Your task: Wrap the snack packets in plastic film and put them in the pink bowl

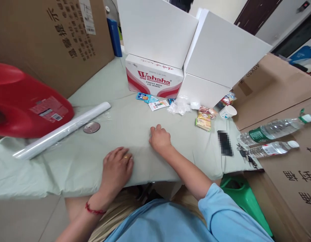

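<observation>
The left hand (117,165) lies palm down on the covered worktop (145,168), unclenched, its loosely bent fingers side by side. The right hand (160,138) rests farther in, fingers curled; whether they close on something I cannot tell. Beyond the left hand, a round metal disc (91,127) lies near a plastic roll (64,130); beyond the right, a white packet (159,105).

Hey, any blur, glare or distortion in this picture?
Head view: the edges look wide-angle stretched, as around the red jug; pale glare streaks the plastic roll; the left hand and right hand look slightly soft; the dark rectangle is pixelated.
</observation>
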`<state>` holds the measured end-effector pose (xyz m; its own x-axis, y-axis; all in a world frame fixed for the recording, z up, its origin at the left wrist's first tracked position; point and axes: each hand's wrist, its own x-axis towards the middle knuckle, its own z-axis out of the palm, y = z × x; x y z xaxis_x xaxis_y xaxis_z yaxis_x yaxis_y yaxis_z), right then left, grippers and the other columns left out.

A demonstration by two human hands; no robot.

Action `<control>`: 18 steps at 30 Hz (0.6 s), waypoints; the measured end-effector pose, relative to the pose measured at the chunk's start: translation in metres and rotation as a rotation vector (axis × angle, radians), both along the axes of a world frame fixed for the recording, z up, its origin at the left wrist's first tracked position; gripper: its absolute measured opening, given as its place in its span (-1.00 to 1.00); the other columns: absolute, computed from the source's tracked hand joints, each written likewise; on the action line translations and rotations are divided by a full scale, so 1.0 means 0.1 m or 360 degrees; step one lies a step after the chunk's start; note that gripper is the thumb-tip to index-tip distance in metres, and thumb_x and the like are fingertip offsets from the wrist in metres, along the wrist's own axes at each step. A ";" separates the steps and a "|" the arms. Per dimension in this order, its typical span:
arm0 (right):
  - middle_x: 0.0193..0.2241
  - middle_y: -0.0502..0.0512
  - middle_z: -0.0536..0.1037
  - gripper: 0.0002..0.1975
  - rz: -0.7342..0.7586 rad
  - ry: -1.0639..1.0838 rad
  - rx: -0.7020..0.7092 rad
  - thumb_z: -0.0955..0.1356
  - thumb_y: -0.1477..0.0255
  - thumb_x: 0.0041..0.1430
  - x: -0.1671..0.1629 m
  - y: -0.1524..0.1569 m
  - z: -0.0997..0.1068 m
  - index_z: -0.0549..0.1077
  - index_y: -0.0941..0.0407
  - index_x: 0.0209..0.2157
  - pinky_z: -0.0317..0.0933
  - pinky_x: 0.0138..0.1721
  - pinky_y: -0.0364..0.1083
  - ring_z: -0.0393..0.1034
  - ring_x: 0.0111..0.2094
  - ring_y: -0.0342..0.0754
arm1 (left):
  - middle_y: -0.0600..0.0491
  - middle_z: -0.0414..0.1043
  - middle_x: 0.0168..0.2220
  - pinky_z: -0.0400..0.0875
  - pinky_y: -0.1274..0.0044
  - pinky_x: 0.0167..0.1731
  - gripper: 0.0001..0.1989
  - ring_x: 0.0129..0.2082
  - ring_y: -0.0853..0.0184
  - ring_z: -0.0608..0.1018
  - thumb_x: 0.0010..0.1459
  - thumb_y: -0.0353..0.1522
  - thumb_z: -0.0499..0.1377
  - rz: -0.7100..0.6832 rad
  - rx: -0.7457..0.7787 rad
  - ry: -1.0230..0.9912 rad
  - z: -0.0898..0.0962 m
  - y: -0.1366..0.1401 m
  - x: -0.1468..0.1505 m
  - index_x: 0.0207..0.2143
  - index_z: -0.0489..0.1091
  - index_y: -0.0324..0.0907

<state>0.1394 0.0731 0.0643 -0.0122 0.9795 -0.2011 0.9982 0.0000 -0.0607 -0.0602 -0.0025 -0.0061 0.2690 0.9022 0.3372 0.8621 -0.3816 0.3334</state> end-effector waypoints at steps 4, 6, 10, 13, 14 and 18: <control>0.04 0.23 0.48 -0.63 -0.0069 0.0192 0.0226 0.28 0.43 0.35 0.51 -0.21 0.05 0.43 0.02 0.15 0.38 -0.19 -0.04 0.46 -0.04 0.11 | -0.20 0.61 0.04 0.41 0.03 0.13 -0.69 0.13 -0.11 0.54 0.34 -0.32 0.05 -0.0004 0.0015 -0.0066 -0.08 -0.03 -0.08 -0.11 0.59 -0.13; -0.05 0.18 0.54 -0.69 -0.0211 0.0455 0.0412 0.28 0.39 0.32 0.98 -0.27 0.07 0.47 0.04 0.05 0.38 -0.15 -0.04 0.48 -0.11 0.07 | -0.22 0.59 0.06 0.41 0.04 0.15 -0.70 0.15 -0.10 0.54 0.34 -0.33 0.05 -0.0023 0.0040 -0.0067 -0.09 -0.06 -0.07 -0.08 0.57 -0.16; -0.35 0.02 0.58 -0.67 -0.0789 0.1146 0.0660 0.32 0.42 0.10 2.26 -0.28 0.17 0.44 0.08 -0.06 0.41 -0.30 -0.07 0.48 -0.37 0.00 | -0.22 0.59 0.05 0.40 0.06 0.16 -0.73 0.15 -0.10 0.54 0.32 -0.36 0.07 0.0000 0.0087 -0.0039 -0.09 -0.08 -0.03 -0.07 0.54 -0.15; -0.45 -0.04 0.52 -0.69 -0.1346 0.1149 0.0869 0.33 0.46 0.03 3.18 -0.25 0.35 0.41 0.08 -0.13 0.37 -0.40 -0.13 0.44 -0.46 -0.07 | -0.22 0.59 0.06 0.40 0.07 0.16 -0.74 0.15 -0.11 0.54 0.32 -0.36 0.06 0.0002 0.0095 -0.0025 -0.11 -0.07 -0.03 -0.06 0.52 -0.15; -0.48 -0.05 0.48 -0.71 -0.1439 0.1078 0.0918 0.33 0.48 0.02 3.42 -0.24 0.41 0.40 0.09 -0.15 0.34 -0.43 -0.14 0.40 -0.49 -0.09 | -0.23 0.59 0.06 0.40 0.08 0.16 -0.74 0.15 -0.11 0.54 0.32 -0.36 0.06 -0.0003 0.0099 -0.0025 -0.12 -0.07 -0.03 -0.06 0.51 -0.16; -0.58 -0.10 0.36 -0.83 -0.1594 0.0852 0.0883 0.36 0.54 0.00 4.00 -0.05 0.49 0.40 0.10 -0.30 0.19 -0.52 -0.16 0.25 -0.57 -0.13 | -0.23 0.59 0.06 0.41 0.09 0.16 -0.74 0.15 -0.10 0.55 0.32 -0.36 0.07 0.0002 0.0106 -0.0029 -0.16 -0.07 -0.03 -0.05 0.51 -0.19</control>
